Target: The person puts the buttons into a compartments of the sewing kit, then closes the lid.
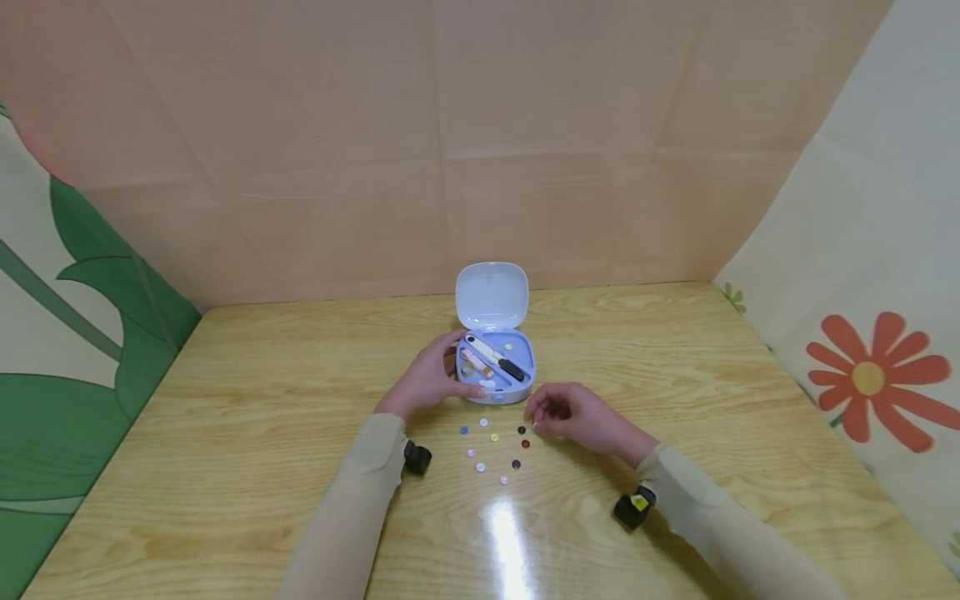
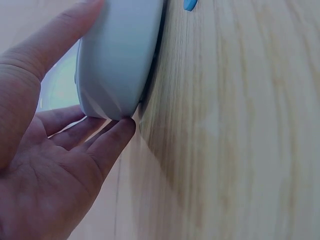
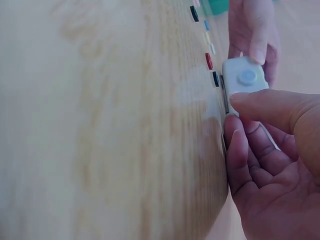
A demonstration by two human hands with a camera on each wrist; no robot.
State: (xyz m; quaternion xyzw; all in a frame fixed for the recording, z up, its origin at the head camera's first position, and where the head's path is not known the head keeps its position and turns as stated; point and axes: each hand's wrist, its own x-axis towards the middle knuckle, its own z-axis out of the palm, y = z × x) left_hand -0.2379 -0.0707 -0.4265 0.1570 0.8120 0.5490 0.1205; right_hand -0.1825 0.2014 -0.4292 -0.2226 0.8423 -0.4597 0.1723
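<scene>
A small plastic sewing box (image 1: pixel 527 392) stands on the table, its white lid (image 1: pixel 492 296) raised at the back. In its lilac tray lie a white tool with a black end (image 1: pixel 495 358), some small pink and tan items (image 1: pixel 474 363) and a pale button (image 1: pixel 508 347). My left hand (image 1: pixel 429 377) grips the box's left side, thumb at the front, fingers round the side. Just off the front right corner is my right hand (image 1: pixel 573 417), fingers bent and thumb near them, low over the table beside a black button (image 1: pixel 521 430). I cannot tell whether a button is between its fingertips.
Several loose buttons lie in front of the box, among them a blue one (image 1: pixel 463 430), a yellow one (image 1: pixel 494 437), a red one (image 1: pixel 526 444) and a pink one (image 1: pixel 504 480). The wooden table (image 1: pixel 247 450) meets a hanging peach backdrop (image 1: pixel 337 233) behind the box.
</scene>
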